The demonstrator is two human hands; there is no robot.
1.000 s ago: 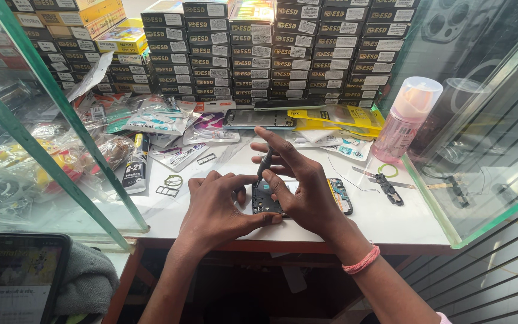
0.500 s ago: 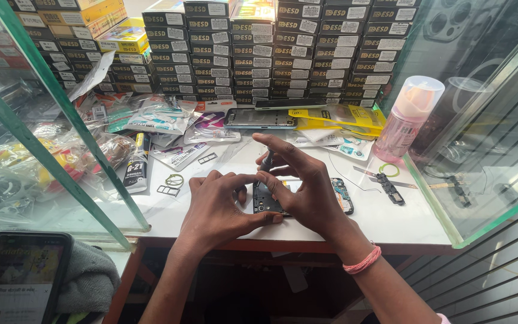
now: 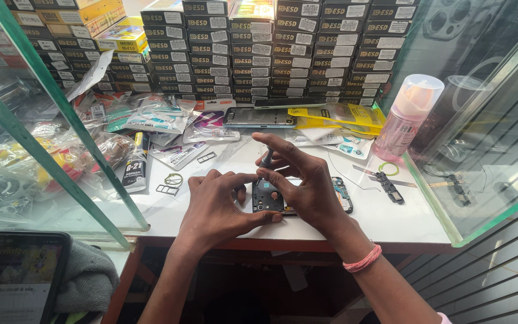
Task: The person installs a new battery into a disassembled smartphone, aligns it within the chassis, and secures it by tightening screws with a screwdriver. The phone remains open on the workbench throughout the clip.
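Now, fingers: the right hand (image 3: 307, 186) pinches a small dark screwdriver (image 3: 267, 159) between thumb and forefinger, its tip pointing down onto the opened phone (image 3: 268, 197); the other fingers curl over the phone's right side.
Left fingers: the left hand (image 3: 217, 204) is bent around the phone's left edge, thumb pressing along its near edge and forefinger on its far corner, so the fingers are closed on the phone.
Opened phone: it lies flat on the white counter (image 3: 391, 219), near the front edge, between the two hands, with its dark inner frame showing.
Just right of the hands: another phone part with a blue-green edge (image 3: 343, 193) peeks out from under the right hand; how it touches the opened phone cannot be told.
Wrist: a pink band (image 3: 362, 259) circles the right wrist.
Further right: a small dark flat part (image 3: 387, 185) and a green ring (image 3: 388, 169) lie on the counter, well apart from the hands; a pink spray bottle (image 3: 406, 117) stands upright beyond them.
Left of the hands: a black glue tube (image 3: 135, 162), a green ring and a small metal tray (image 3: 169, 183) lie near a glass panel (image 3: 61, 120).
Far side: a dark phone (image 3: 259, 117) lies flat among plastic packets (image 3: 157, 117), beside a yellow packet (image 3: 343, 117), in front of stacked black boxes (image 3: 271, 48).
Near left corner: a lit phone screen (image 3: 16, 276) rests on grey cloth (image 3: 91, 276).
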